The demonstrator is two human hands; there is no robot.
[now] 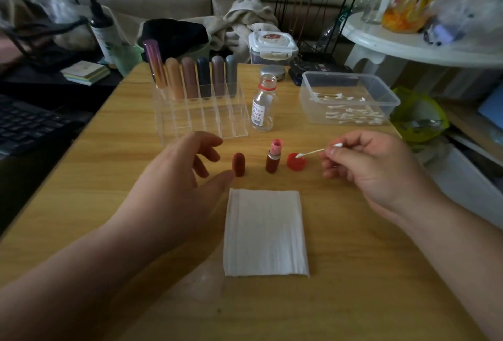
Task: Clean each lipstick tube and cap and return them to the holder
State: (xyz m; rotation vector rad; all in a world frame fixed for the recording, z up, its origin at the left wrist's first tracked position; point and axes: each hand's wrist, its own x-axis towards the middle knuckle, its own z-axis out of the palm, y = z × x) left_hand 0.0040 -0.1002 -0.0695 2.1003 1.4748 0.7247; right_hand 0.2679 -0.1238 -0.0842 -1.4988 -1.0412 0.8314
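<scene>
A brown lipstick tube [273, 159] stands upright and uncapped on the wooden table, its pink stick showing. Its brown cap [239, 164] stands to the left. My left hand [179, 177] hovers open beside the cap, thumb tip almost touching it. My right hand [370, 166] pinches a cotton swab [313, 152] whose tip dips into a red bottle cap [296, 162] lying right of the tube. The clear acrylic holder [201, 112] behind has several lipsticks [190, 76] in its back row; the front slots are empty.
An open clear bottle [262, 105] stands right of the holder. A plastic box of cotton swabs [348, 98] sits at the back right. A folded white tissue [265, 233] lies in front of me. A keyboard [30, 122] is off the left edge.
</scene>
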